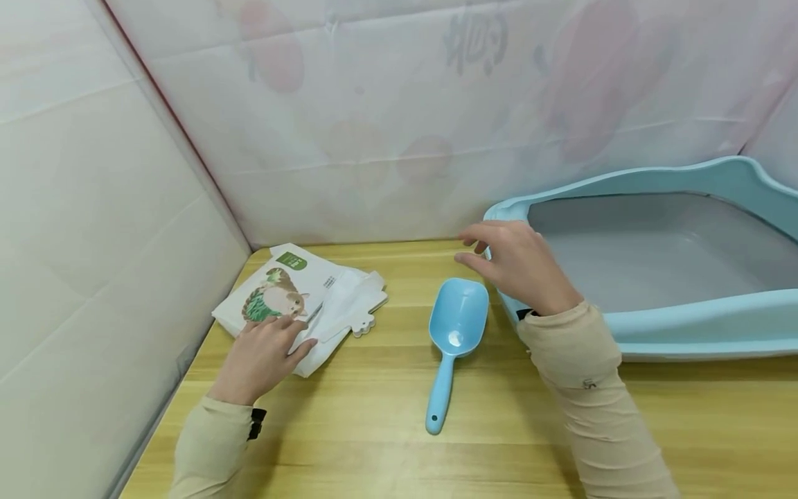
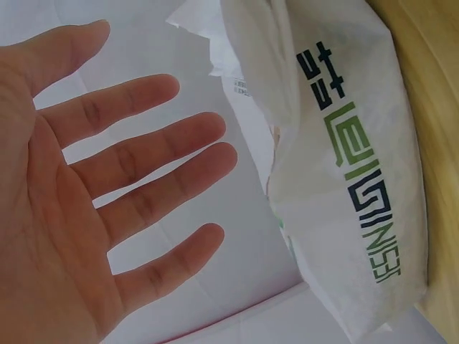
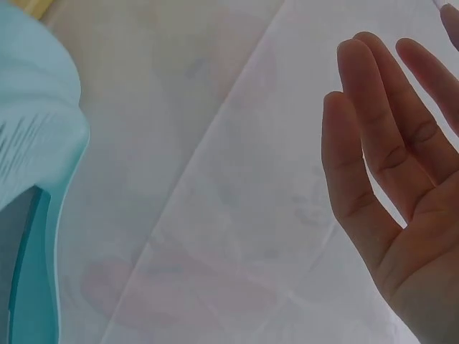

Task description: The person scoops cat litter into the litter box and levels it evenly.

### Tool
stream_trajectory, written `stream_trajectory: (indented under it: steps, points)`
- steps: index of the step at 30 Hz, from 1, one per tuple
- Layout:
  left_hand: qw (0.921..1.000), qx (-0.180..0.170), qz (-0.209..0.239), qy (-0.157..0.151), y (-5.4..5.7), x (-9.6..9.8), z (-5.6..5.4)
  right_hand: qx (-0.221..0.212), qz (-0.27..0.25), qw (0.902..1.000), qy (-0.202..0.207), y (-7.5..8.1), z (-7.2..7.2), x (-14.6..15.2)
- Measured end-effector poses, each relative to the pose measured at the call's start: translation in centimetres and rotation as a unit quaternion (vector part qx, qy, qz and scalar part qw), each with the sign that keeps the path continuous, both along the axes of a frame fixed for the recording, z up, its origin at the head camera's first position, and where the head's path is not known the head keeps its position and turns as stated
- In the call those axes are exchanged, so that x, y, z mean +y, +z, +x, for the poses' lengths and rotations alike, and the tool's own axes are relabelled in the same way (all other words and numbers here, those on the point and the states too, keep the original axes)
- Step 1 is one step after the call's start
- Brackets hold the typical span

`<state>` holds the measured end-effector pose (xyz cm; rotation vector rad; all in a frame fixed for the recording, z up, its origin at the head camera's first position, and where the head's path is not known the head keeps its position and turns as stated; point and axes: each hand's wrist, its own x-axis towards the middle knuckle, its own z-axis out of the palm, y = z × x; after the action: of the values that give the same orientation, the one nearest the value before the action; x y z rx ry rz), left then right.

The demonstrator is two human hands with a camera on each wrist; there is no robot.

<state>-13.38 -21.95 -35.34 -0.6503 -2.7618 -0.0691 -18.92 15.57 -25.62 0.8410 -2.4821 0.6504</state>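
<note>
- One white bag (image 1: 324, 329), printed with a cat, lying at the left of the wooden table (image 1: 349, 430).
- At the bag's right edge, one small scalloped white piece (image 1: 363, 324), too small to identify.
- Over the bag's near side, one left hand (image 1: 264, 353): fingers and thumb spread apart, gripping nothing, fingertips just beside the bag with a gap in the left wrist view.
- Right of the bag, apart from it, one light-blue scoop (image 1: 458, 322), bowl pointing away, handle at the near end.
- Near the scoop's bowl, one right hand (image 1: 520, 260): fingers loosely extended, thumb apart, holding nothing.
- Just beside that hand, one light-blue tray (image 1: 704, 319) with a grey inside, running out of view at the right.
- Two beige sleeves (image 1: 598, 395) and two dark wrist straps (image 1: 256, 424), one of each per arm.
- Behind, pale printed cloth (image 1: 374, 138).
</note>
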Motion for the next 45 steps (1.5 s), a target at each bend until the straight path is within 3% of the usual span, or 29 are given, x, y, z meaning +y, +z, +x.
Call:
stream_trajectory:
  steps: [15,25,35,45]
  points:
    - [0.9999,-0.004,-0.007,-0.008,-0.6,-0.1,0.3,-0.039,0.058,0.9973,0.021,-0.8,-1.0,-3.3]
    - [0.9999,0.005,-0.011,-0.011,-0.3,0.0,0.4,-0.037,0.099,0.9938,0.035,-0.6,-1.3,-5.0]
    - [0.9996,0.012,-0.014,-0.023,-0.2,0.2,0.0,-0.022,0.136,0.9883,0.066,-1.5,-1.6,-6.7]
    - [0.9996,-0.003,-0.018,-0.021,-0.2,1.1,-0.1,-0.020,0.218,0.9698,0.108,-3.1,-1.9,-9.2]
